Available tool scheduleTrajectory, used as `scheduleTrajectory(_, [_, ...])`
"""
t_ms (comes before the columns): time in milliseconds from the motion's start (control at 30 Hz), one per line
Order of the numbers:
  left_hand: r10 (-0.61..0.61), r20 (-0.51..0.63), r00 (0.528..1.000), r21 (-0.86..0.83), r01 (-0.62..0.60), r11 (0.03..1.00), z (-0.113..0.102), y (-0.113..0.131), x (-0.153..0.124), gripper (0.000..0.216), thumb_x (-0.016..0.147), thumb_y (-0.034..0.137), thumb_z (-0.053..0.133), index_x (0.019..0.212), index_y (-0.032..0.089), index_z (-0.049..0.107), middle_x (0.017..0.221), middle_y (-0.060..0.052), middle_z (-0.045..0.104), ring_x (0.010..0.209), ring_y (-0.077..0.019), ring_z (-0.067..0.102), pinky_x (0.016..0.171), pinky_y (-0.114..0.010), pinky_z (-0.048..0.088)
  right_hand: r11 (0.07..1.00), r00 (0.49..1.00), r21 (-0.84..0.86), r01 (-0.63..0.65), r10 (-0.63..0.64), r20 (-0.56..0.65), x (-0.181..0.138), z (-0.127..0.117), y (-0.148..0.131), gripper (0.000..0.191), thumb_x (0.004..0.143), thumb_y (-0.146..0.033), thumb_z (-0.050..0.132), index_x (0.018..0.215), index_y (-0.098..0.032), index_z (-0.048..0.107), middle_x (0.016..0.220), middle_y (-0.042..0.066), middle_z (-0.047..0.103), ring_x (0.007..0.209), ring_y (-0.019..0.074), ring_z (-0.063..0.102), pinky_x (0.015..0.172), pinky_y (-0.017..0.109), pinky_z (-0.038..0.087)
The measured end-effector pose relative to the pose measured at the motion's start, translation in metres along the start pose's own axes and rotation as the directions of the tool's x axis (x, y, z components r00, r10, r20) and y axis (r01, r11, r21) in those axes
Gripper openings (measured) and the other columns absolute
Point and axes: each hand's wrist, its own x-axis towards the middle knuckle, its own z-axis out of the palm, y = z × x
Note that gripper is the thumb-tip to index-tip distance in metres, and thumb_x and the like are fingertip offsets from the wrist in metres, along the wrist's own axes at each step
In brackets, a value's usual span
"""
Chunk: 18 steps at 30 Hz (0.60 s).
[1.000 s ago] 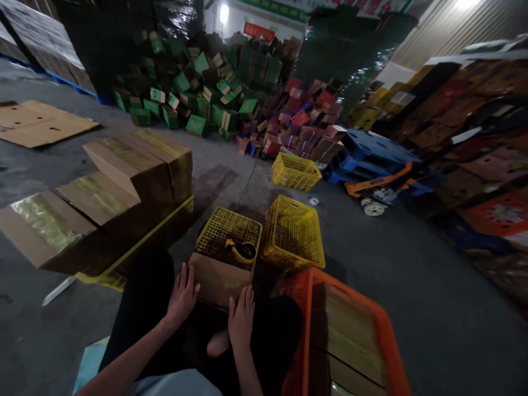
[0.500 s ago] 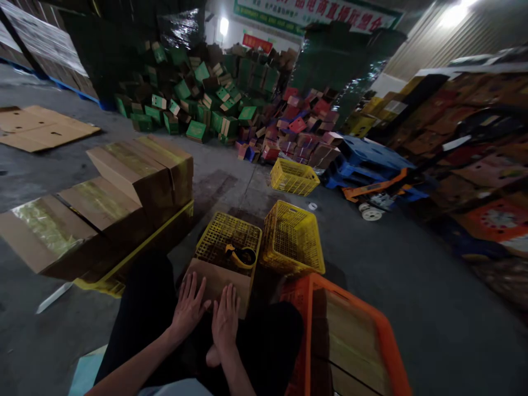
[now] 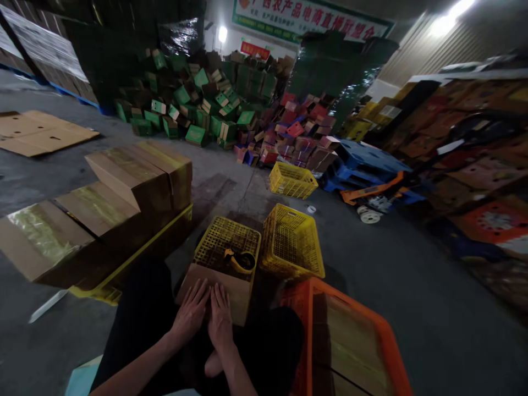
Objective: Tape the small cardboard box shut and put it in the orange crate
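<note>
tape dispenser behind cardboard, both on centre crate | second crate: just right | cartons: in left crate | more cartons: in near-right crate

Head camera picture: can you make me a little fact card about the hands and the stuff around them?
Left hand: open, palm down on brown cardboard
Right hand: open, on the same cardboard, close beside the left
Beyond the cardboard: yellow grid surface
On the grid: yellow-and-black tool, maybe a tape dispenser
Right of the grid: open yellow crate
Nearer, at right: orange crate holding taped cardboard
</note>
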Motion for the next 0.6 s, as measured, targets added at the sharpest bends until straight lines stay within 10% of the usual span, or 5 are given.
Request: scheduleTrajectory(600, [0.024, -0.018, 1.0, 0.086, -0.022, 0.996, 0.001, 0.004, -0.003, 0.067, 0.093, 0.021, 0.048, 0.157, 0.027, 0.03, 0.163, -0.008, 0.027, 0.149, -0.0308, 0.029, 0.113, -0.049, 0.036, 1.0, 0.998, -0.022, 0.009, -0.01, -0.064, -0.035, -0.025, -0.003, 0.043, 0.103, -0.029, 0.039, 0.144, -0.031, 0.052, 0.148, 0.001, 0.053, 0.142, 0.0249, 0.043, 0.114, 0.05, 0.038])
